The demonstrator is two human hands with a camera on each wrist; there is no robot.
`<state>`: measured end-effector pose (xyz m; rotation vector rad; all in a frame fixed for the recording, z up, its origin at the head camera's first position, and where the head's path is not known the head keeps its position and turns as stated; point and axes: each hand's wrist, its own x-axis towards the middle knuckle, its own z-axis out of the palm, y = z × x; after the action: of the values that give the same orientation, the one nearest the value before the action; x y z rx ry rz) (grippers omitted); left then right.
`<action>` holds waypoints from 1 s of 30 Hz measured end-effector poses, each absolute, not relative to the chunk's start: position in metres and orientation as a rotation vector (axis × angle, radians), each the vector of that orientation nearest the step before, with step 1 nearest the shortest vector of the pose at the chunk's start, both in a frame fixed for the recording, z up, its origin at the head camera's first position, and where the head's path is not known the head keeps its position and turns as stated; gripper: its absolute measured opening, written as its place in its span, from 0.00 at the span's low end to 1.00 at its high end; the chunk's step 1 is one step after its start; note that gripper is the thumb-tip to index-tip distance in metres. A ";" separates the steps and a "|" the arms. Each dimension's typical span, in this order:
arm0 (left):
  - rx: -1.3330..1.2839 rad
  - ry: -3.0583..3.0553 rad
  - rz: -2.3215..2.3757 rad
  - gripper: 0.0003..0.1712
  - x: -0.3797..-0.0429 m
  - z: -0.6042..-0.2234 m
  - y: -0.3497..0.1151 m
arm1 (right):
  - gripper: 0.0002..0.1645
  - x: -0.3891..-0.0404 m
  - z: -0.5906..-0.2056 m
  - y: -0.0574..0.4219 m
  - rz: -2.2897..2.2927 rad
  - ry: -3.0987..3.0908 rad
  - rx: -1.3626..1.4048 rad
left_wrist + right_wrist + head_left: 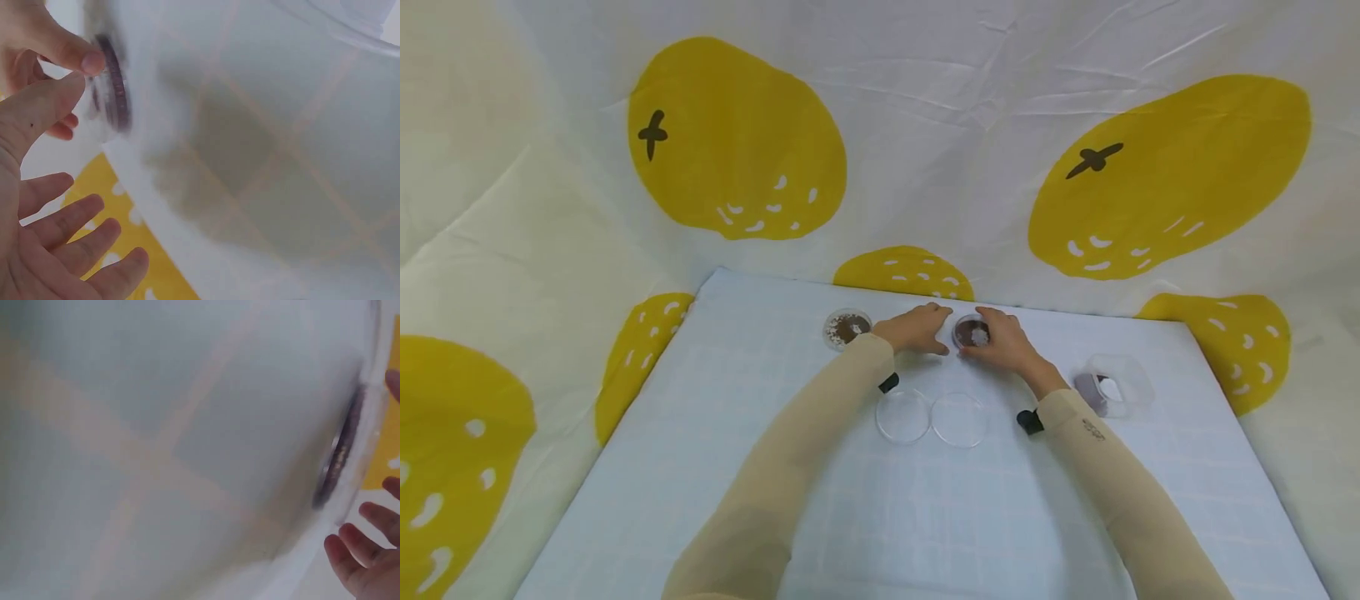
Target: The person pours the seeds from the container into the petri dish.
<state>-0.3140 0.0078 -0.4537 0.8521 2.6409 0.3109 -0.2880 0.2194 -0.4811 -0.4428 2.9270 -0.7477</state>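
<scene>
My right hand [1003, 337] grips a round clear petri dish [972, 332] holding dark brown material with a pale patch. In the left wrist view, that dish [114, 84] appears edge-on, at the right hand's fingers. My left hand [917, 327], fingers apart and holding nothing, is just left of it; its spread fingers [72, 240] show plainly in the left wrist view. A second petri dish [842, 327], brown with pale specks, lies left of the left hand, partly covered by the sleeve. Right fingers [362, 553] appear beside a dish [340, 453] seen edge-on in the right wrist view.
Two clear round pieces like dish lids [903, 417] lie side by side nearer the body. A clear plastic container [1131, 385] with something dark beside or inside it stands right of the right wrist. Behind the table [880, 517] hangs a fruit-patterned cloth [910, 167].
</scene>
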 end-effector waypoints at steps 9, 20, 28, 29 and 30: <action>0.859 2.661 0.439 0.47 -0.277 -0.431 -0.035 | 0.41 -0.257 -0.456 0.214 -0.976 3.017 -0.486; 0.854 2.744 0.673 0.45 -0.217 -0.430 -0.082 | 0.33 -0.211 -0.446 0.214 -1.212 3.111 -0.584; 0.854 2.753 0.869 0.44 -0.171 -0.449 -0.109 | 0.32 -0.177 -0.445 0.215 -1.274 3.111 -0.551; 0.846 2.754 0.887 0.45 -0.165 -0.452 -0.111 | 0.32 -0.173 -0.446 0.215 -1.275 3.113 -0.549; 0.834 2.755 0.903 0.45 -0.159 -0.454 -0.113 | 0.32 -0.170 -0.448 0.216 -1.282 3.115 -0.549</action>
<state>-0.1590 -0.1134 -0.4540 0.8340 2.7552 0.9029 -0.1695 0.2158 -0.4478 -0.5492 3.1148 -1.2816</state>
